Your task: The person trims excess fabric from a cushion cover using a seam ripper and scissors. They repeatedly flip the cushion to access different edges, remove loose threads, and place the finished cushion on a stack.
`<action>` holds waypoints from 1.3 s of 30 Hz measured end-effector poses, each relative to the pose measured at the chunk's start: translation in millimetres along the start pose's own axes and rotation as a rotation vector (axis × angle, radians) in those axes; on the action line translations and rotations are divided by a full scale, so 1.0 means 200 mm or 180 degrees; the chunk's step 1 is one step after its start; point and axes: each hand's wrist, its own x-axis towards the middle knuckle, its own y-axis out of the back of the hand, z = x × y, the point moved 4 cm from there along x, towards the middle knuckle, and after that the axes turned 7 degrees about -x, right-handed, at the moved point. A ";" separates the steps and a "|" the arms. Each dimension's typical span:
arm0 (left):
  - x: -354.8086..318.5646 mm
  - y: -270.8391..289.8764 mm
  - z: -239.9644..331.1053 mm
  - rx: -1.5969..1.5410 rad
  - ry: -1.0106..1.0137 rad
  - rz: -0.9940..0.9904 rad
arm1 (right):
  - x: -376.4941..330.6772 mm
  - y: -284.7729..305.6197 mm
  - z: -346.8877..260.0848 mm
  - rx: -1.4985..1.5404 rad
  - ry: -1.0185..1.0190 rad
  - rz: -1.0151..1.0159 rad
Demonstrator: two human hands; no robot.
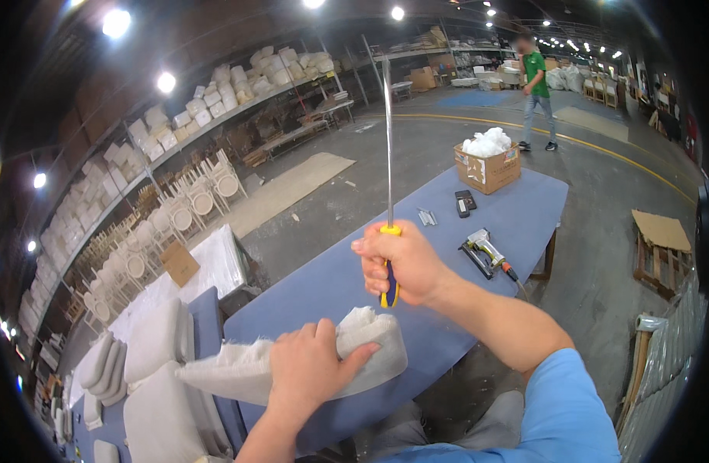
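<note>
Stapler (488, 247), carton (499, 174) on blue table (516, 212)

Left hand (312, 363): fingertips out of sight over the seat pad (385, 349), whose middle it covers.
Left forearm (273, 434): cut off by the lower edge.
Screwdriver (390, 170): mid-handle hidden inside the right hand (407, 265); tip shape too small to tell.
Silvery strips (427, 217), beyond the right hand: too small to identify.
Person in green (535, 85), far beyond the right hand: face blurred.
</note>
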 end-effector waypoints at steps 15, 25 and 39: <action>-0.01 0.00 0.02 0.0067 0.0140 -0.0152 | -0.04 -0.01 0.04 0.0583 0.0123 0.0197; 0.05 -0.02 -0.03 -0.0018 0.0336 -0.0267 | -0.18 0.13 -0.09 0.0497 0.2085 0.0380; -0.08 -0.16 0.04 0.0017 -0.0612 0.1300 | -0.15 0.05 0.05 0.0509 0.1677 -0.0084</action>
